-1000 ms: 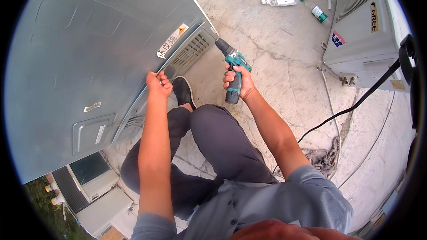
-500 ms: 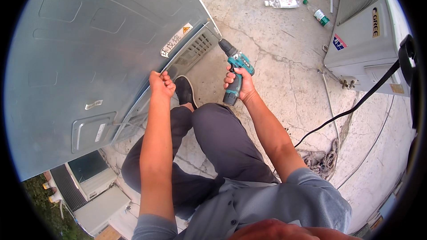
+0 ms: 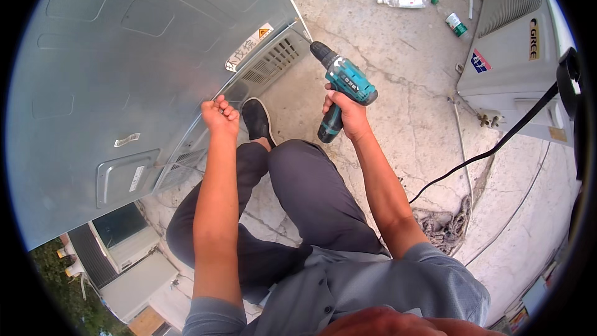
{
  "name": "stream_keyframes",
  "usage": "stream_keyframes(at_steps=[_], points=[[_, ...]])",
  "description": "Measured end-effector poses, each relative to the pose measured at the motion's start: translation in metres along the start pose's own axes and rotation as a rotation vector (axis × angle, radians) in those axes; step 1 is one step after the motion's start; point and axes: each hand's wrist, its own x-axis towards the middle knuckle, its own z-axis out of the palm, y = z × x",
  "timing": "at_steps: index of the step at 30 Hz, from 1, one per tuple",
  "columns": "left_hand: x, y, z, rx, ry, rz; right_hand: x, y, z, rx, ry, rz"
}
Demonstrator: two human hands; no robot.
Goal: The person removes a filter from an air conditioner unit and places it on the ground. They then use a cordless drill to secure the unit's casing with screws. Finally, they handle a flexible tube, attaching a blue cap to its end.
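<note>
In my right hand (image 3: 348,111) is a teal and black cordless drill (image 3: 351,81), its grip wrapped by my fingers. The drill's chuck points up and left, with its tip close to the far end of the vented metal strip (image 3: 273,62). That strip runs along the edge of a large grey sheet-metal panel (image 3: 143,87) with pressed shapes and stickers. My left hand (image 3: 221,115) is closed beside the same edge, fingers curled. Whatever it may hold is hidden.
Two plastic bottles, one clear (image 3: 402,0) and one green-capped (image 3: 457,25), lie on the cracked concrete floor (image 3: 398,93). An outdoor air-conditioner unit (image 3: 513,43) stands right. A black cable (image 3: 491,152) passes near a rope heap (image 3: 444,227). My shoe (image 3: 257,119) is near the strip.
My right hand has turned the drill, so more of its body's side shows and its rear has swung right. My left hand shifts slightly left in view and stays curled.
</note>
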Motion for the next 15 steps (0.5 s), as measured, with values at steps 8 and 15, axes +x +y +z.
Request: stream_keyframes(at_steps=[8, 15], points=[[0.005, 0.004, -0.004, 0.035, 0.002, -0.015, 0.001, 0.003, 0.009, -0.104, 0.048, -0.077], [0.005, 0.005, -0.002, 0.061, -0.004, -0.031, 0.005, 0.002, 0.013, -0.117, 0.064, -0.090]])
